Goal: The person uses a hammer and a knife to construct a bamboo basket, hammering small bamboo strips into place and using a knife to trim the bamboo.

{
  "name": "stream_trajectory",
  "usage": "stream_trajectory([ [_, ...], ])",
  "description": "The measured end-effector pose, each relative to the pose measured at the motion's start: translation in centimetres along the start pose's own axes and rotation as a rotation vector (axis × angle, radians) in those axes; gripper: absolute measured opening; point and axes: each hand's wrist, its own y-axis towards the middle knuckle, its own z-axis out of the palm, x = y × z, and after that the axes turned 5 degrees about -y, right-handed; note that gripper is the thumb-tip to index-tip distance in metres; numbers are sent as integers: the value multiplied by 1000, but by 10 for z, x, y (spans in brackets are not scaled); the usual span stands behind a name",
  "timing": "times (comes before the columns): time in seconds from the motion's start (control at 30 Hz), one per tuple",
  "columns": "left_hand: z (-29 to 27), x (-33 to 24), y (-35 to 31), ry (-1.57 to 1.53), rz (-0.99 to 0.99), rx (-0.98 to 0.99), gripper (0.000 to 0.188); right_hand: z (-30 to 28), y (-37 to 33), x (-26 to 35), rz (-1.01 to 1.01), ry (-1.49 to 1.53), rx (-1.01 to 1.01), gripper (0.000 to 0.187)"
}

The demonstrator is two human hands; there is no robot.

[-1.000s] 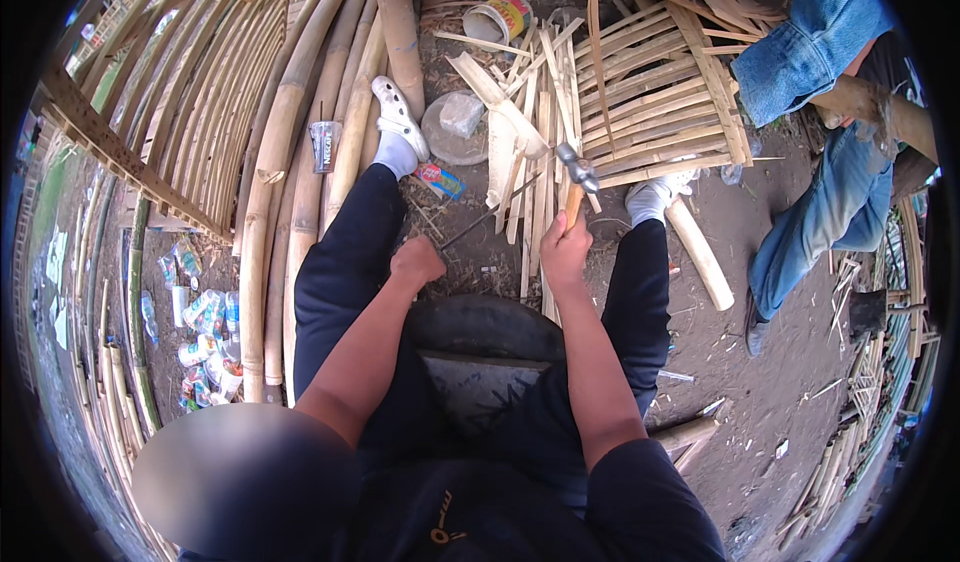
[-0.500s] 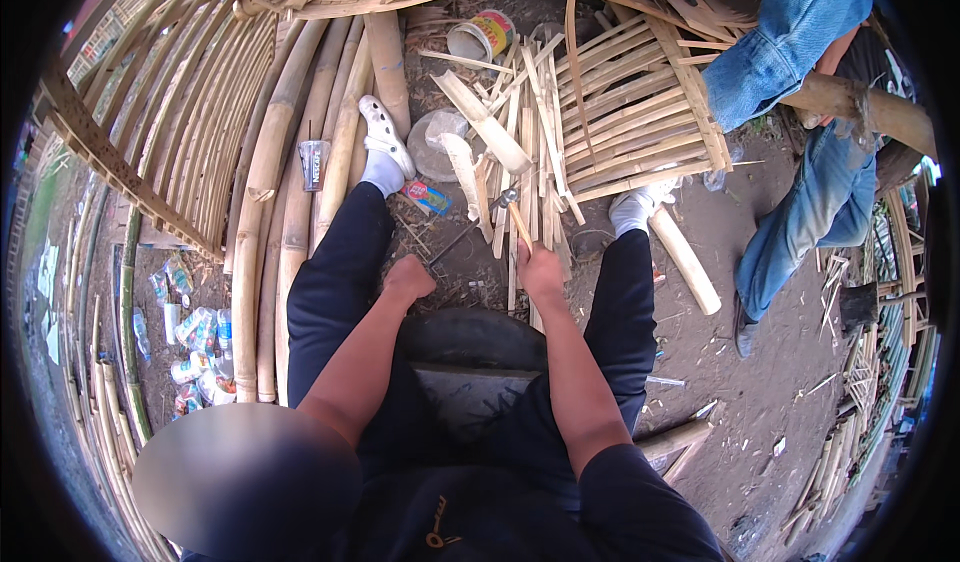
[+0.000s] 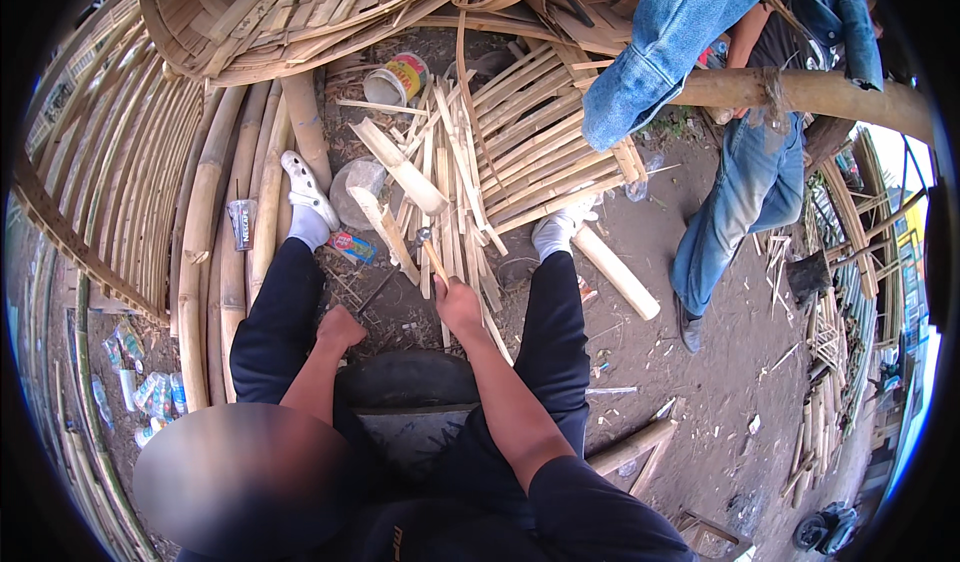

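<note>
My left hand (image 3: 340, 329) is closed around the end of a dark, narrow metal tool (image 3: 379, 288), which points away over the ground; its exact kind is unclear. In my right hand (image 3: 459, 307) is a small hammer (image 3: 433, 256), gripped by its wooden handle with the metal head at the far end. Just beyond the hammer lie loose split bamboo strips (image 3: 455, 197). Two broader bamboo pieces, a curved half (image 3: 403, 169) and a shorter split piece (image 3: 385, 232), rest left of the pile.
A slatted bamboo panel (image 3: 545, 132) lies beyond my right foot, beside a bamboo length (image 3: 615, 274). Long bamboo poles (image 3: 205, 232) run along the left, with a cup (image 3: 241, 224) on them. Ahead stand a bucket (image 3: 397, 79) and a woven piece (image 3: 290, 17). Another person in jeans (image 3: 745, 197) is at right.
The view has swung to the right, so the scene sits further left. More of the woven piece and the other person shows. Both hands keep their hold on the hammer and the dark tool.
</note>
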Motion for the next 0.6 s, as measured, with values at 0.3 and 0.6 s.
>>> stream_trajectory([
  [0.3,10,13,17,-31,-4,9,38,-1,-4,5,29,-52,137,48],
  [0.6,6,8,12,-42,-9,27,34,-1,-5,5,10,-33,129,49],
])
